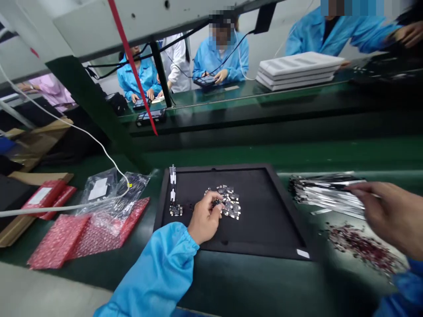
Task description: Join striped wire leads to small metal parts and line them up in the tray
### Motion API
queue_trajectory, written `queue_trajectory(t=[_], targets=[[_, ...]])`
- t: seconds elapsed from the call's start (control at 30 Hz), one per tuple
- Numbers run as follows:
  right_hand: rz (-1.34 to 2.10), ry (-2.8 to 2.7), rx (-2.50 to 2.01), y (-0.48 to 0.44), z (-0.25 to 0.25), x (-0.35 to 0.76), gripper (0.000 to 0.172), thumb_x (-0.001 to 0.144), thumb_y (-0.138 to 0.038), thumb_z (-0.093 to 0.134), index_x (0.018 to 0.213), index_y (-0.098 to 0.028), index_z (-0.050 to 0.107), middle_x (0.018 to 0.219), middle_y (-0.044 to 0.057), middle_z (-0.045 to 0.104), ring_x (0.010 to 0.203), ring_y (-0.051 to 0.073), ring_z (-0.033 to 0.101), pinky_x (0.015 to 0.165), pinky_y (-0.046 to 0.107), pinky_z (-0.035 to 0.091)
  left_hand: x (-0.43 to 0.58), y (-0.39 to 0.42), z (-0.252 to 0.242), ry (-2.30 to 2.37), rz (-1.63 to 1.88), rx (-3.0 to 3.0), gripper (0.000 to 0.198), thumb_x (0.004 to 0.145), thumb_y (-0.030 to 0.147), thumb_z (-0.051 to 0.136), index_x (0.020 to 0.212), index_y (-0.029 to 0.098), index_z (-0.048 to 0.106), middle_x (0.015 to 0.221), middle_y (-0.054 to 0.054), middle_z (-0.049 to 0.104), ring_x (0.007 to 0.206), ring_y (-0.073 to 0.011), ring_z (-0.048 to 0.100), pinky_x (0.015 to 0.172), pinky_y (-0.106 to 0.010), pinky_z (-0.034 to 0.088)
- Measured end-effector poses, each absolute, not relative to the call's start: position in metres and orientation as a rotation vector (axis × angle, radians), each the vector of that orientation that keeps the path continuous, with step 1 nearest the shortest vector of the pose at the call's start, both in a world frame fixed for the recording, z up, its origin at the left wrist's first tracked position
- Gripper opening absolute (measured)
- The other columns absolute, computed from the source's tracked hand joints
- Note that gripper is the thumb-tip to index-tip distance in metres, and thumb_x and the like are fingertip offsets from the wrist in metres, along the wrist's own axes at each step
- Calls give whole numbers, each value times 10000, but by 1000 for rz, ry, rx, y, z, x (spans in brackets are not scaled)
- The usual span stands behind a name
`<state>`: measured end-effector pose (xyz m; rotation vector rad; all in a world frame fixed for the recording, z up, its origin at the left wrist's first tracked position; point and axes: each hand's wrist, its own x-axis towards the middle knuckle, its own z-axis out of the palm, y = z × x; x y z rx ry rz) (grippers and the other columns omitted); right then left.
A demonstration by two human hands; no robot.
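Head view: early stage, judging by few pieces [176, 210] laid along left side of tray [261, 193]; most boards [233, 204] remain piled mid-tray. Left hand [205, 216] pinches small board [217, 203] there, apparently; right hand's [388, 211] fingertips nearly together on strip bundle [325, 193].

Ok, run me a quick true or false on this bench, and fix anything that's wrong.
1. The left hand is at the pile of small circuit boards. True.
2. The right hand is on the red bubble wrap. False: it is at the silver strips.
3. The dark red bits lie right of the black tray. True.
4. The tray's white label is at its far left corner. False: near right corner.
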<state>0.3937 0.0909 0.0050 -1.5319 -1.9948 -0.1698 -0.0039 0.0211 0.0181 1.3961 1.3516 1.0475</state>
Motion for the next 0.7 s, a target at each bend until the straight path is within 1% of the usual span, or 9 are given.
queue_trajectory(t=[0.07,0.1,0.13,0.17,0.23,0.3,0.4,0.53,0.7], targets=[[-169,-2117,-1320,80,27,345,338,1025,-495,353,950,-294,613,843,129,681,720,293,651,598,447,445,-5,23,20,1322,988,1398,187,870,156,491,910,161,674,743,-19,596,611,-110,549,609,-241,425],[-189,-2123,-1270,74,35,321,278,1032,-400,356,985,-282,604,868,122,674,767,306,647,663,462,469,-6,23,21,1299,959,1370,198,853,155,490,868,151,687,706,-18,582,592,-108,535,593,-242,415],[-203,-2161,-1148,70,40,299,215,1019,-319,393,996,-270,600,842,102,668,761,298,644,684,457,481,-6,24,22,1265,938,1306,204,834,165,497,860,144,698,674,-18,573,580,-111,527,576,-242,405],[-184,-2173,-1070,66,41,280,192,1005,-236,406,1021,-258,596,855,85,670,788,286,652,753,465,487,-6,25,23,1220,925,1210,208,818,187,511,873,137,706,645,-18,567,568,-115,522,557,-243,393],[-163,-2193,-950,61,38,252,222,976,-126,438,1104,-232,586,931,72,691,818,248,660,886,479,476,-4,26,23,1124,915,991,234,799,262,542,875,120,711,601,-23,560,543,-123,515,519,-247,363],[-124,-2202,-883,58,31,235,286,959,-58,453,1167,-216,570,983,74,700,842,218,662,957,480,454,-2,27,23,1052,946,836,286,793,342,561,835,107,718,616,-44,579,519,-123,506,491,-255,329],[-46,-2211,-846,56,20,224,323,957,-22,467,1200,-214,554,990,67,703,866,193,662,977,459,446,0,28,21,1011,1048,730,343,805,398,568,791,93,726,700,-83,631,511,-117,501,481,-265,316],[32,-2209,-882,56,13,220,301,974,-38,464,1195,-218,560,978,56,707,867,182,665,969,442,446,-1,32,21,1016,1143,630,365,817,417,578,751,85,714,798,-111,669,535,-118,521,475,-262,326],[72,-2180,-909,56,11,222,291,984,-64,453,1177,-231,594,980,49,714,867,182,675,977,441,445,-2,34,22,1105,1164,585,465,831,523,615,681,88,681,734,-81,639,483,-97,507,446,-246,312]])
